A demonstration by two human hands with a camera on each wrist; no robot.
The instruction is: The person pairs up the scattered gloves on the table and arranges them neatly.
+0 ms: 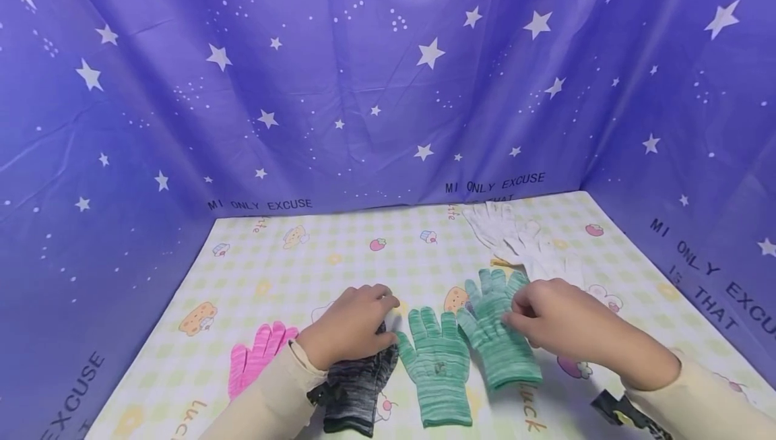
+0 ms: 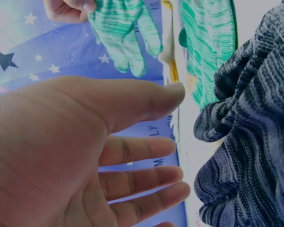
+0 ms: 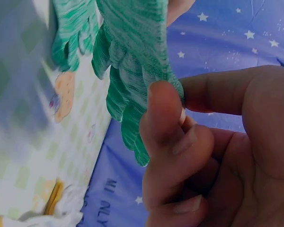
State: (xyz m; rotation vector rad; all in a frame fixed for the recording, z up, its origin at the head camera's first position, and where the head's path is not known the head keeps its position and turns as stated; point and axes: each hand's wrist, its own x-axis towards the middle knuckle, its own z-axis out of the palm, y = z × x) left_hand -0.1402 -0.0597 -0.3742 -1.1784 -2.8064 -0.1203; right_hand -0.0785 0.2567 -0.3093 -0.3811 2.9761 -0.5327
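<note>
Between thumb and index finger, my right hand (image 3: 189, 142) pinches the side of a green striped glove (image 1: 503, 339); the right wrist view shows this glove raised off the table with its fingers hanging down. Lying flat to its left is a second green glove (image 1: 438, 366) with a dark mark on it. My left hand (image 1: 351, 325) is over a black-and-grey knitted glove (image 1: 354, 386), partly hiding it. In the left wrist view its fingers stretch out beside the dark glove (image 2: 255, 132) and hold nothing.
A pink glove (image 1: 261, 352) lies at the left, partly behind my left sleeve. White gloves (image 1: 515, 238) with a yellow cuff edge lie at the back right. The table has a checked, printed cloth (image 1: 339, 258); purple star curtains (image 1: 364, 89) stand around its back and sides.
</note>
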